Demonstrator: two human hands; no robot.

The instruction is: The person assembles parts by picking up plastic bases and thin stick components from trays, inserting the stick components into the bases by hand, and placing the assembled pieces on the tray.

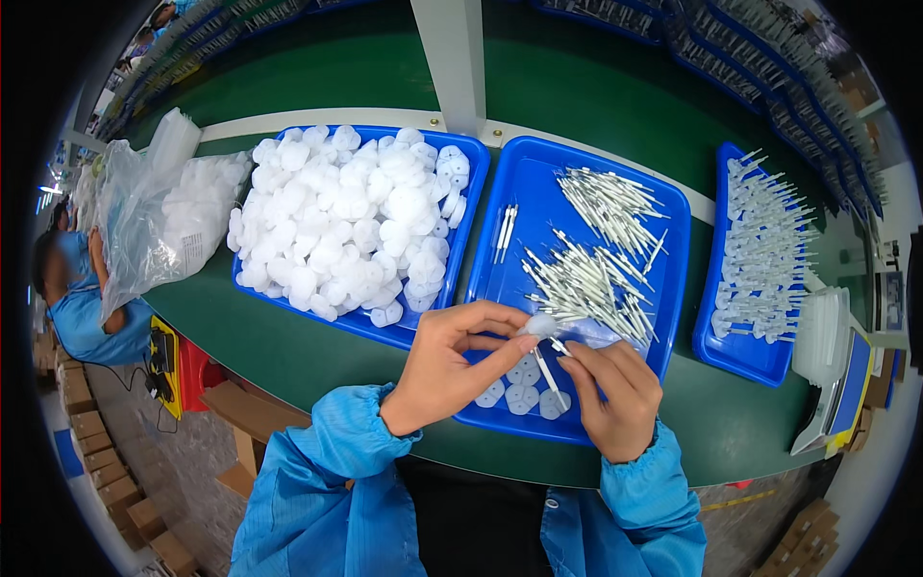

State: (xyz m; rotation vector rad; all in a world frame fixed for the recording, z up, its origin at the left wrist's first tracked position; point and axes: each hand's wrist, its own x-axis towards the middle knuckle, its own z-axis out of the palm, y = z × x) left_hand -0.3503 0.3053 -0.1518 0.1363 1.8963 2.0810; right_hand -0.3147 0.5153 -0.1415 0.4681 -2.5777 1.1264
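Both hands are over the middle blue tray, near end. Left hand pinches a white disc piece; right hand, fingers narrow, pinches a slim white stick beside it. Disc-filled tray sits left of the middle tray, stemmed-parts tray right.

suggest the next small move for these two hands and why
Perhaps bring the slim white piece in the right hand to the white disc, since the left hand pinches that disc and the two parts sit close together between the fingertips.
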